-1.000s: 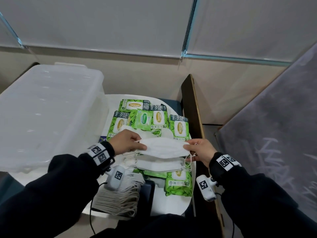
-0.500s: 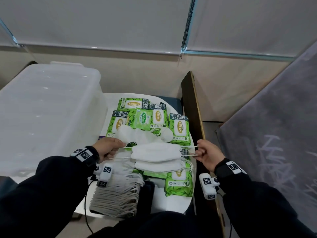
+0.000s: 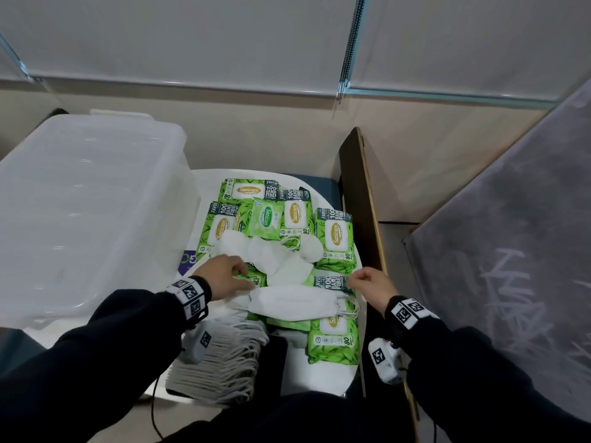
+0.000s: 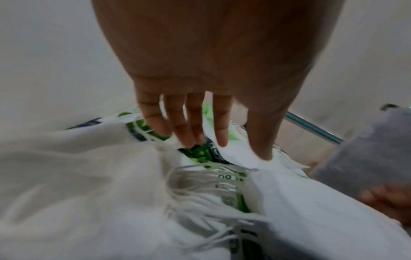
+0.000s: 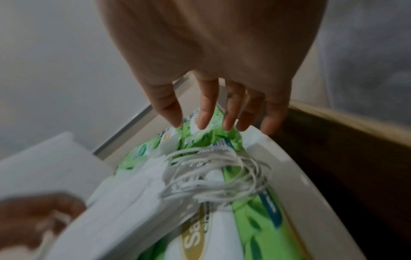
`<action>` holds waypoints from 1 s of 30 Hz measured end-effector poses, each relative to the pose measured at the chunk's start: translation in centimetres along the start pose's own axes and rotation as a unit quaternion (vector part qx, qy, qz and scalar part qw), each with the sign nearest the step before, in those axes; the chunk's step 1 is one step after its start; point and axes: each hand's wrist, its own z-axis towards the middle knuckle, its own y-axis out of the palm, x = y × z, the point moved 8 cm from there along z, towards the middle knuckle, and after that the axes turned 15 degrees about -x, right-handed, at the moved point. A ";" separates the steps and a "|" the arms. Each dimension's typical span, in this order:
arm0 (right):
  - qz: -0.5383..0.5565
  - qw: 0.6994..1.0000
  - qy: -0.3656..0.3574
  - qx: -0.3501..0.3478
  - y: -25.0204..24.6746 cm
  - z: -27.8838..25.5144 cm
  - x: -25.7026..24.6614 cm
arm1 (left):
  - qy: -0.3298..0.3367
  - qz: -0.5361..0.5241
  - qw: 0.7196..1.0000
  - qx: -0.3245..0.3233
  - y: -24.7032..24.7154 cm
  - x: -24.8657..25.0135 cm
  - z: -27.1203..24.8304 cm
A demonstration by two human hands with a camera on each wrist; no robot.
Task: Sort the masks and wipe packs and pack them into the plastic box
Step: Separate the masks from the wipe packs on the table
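Note:
Several green wipe packs [image 3: 335,238] lie spread on the round white table [image 3: 319,378]. Loose white masks [image 3: 275,257] lie across them. A small stack of folded masks [image 3: 297,303] rests on the near packs, its ear loops [image 5: 213,172] bunched at the right end. My left hand [image 3: 230,273] reaches over a green pack to the loose masks, its fingers [image 4: 191,130] straight and touching a mask's edge. My right hand [image 3: 361,279] hovers just right of the stack, its fingers [image 5: 206,116] hanging relaxed and holding nothing. The clear plastic box [image 3: 80,203] stands at the left, lid on.
A larger pile of masks [image 3: 224,362] lies at the table's near left edge under my left wrist. A dark wooden board [image 3: 364,203] stands on edge along the table's right side. Beyond it leans a grey panel [image 3: 511,251].
The mask stretched between both hands by its ear loops now lies on the small stack. Both hands have let go. My left hand has moved forward to the loose masks.

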 end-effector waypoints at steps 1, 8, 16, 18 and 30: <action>-0.052 0.998 -0.021 -0.006 0.3 0.1 -1.3 | 0.030 0.008 0.999 0.011 -0.1 1.4 0.0; -0.425 0.890 -0.010 -0.162 7.6 1.3 -6.3 | 0.037 0.139 0.980 -0.139 5.3 5.9 2.1; -0.424 0.894 -0.098 -0.105 8.4 -0.2 -6.7 | 0.107 0.279 0.954 -0.027 5.4 8.0 0.9; -0.427 0.891 -0.122 -0.094 8.8 -0.6 -6.9 | 0.122 0.307 0.944 0.014 5.5 8.4 0.7; -0.396 0.893 -0.112 -0.182 10.1 0.6 -5.5 | 0.092 0.238 0.964 -0.076 6.3 9.5 1.8</action>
